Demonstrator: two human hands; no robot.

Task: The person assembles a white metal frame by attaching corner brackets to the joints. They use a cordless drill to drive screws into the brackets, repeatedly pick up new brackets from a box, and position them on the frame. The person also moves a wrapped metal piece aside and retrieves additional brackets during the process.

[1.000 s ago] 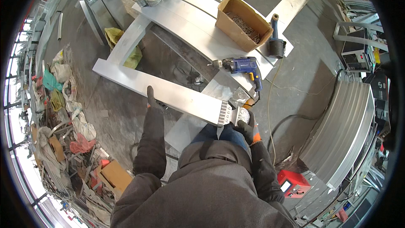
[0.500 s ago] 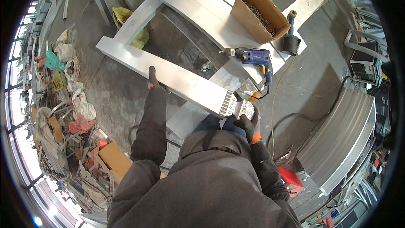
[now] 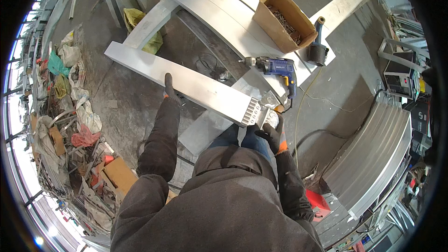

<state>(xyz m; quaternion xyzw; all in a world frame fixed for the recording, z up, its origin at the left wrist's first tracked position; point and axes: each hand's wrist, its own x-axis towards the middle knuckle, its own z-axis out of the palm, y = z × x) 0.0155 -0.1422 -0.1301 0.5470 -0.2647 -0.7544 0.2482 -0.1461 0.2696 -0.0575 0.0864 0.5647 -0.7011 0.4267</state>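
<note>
A long silver rectangular metal tube (image 3: 200, 87) lies slantwise in front of me. My left hand (image 3: 171, 91), in a dark glove with an orange cuff, grips its near edge; the thumb lies on top and the other fingers are hidden. At the tube's right end sits a ribbed silver collar (image 3: 250, 112), and beyond it an ornate rounded metal cap (image 3: 269, 120). My right hand (image 3: 272, 135), gloved alike, is closed round that cap, partly covering it. Whether cap and collar are one piece, I cannot tell.
Wide silver panels (image 3: 224, 14) lie beyond, bearing an open cardboard box (image 3: 266, 18) of screws, a blue power drill (image 3: 279, 67) and a dark cylindrical tool (image 3: 318, 52). Scrap and bags (image 3: 70, 112) are heaped left. Stacked metal profiles (image 3: 368, 158) and a red box (image 3: 318, 204) stand right.
The whole view has shifted slightly, so most things appear a little further left. My right hand stays on the ornate cap with a small change of angle. My left hand keeps its hold.
</note>
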